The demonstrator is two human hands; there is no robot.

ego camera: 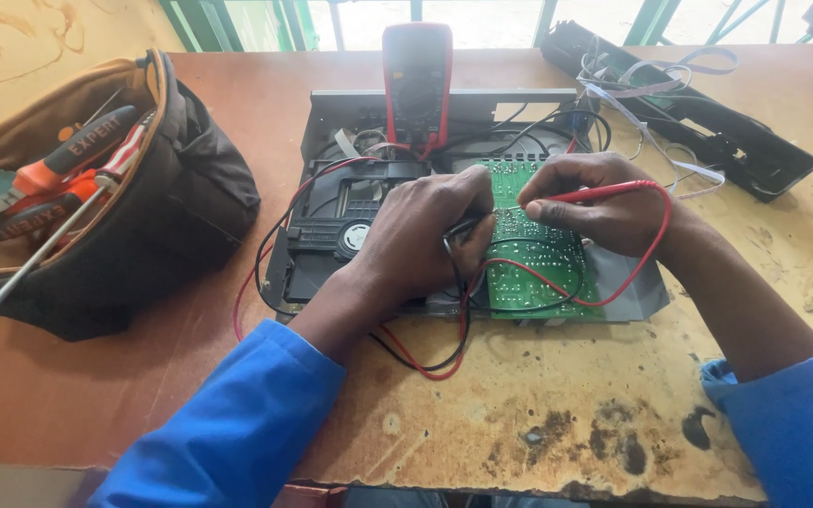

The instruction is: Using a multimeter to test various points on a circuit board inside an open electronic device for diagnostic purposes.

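Observation:
An opened black disc player chassis (317, 254) lies on the worn table with a green circuit board (531, 254) inside it. My left hand (425, 230) grips a black test probe (458, 230) whose tip rests on the board's left edge. My right hand (604, 202) pinches a red test probe (595, 195) and points it at the board's middle. Red and black leads loop across the table to a red multimeter (417, 80) that stands against the chassis's back wall.
A dark tool bag (171, 188) at the left holds orange-handled pliers (49, 174) and a screwdriver. A black front panel (708, 122) with loose white ribbon cables lies at the back right. The table's near edge (538, 484) is stained and chipped.

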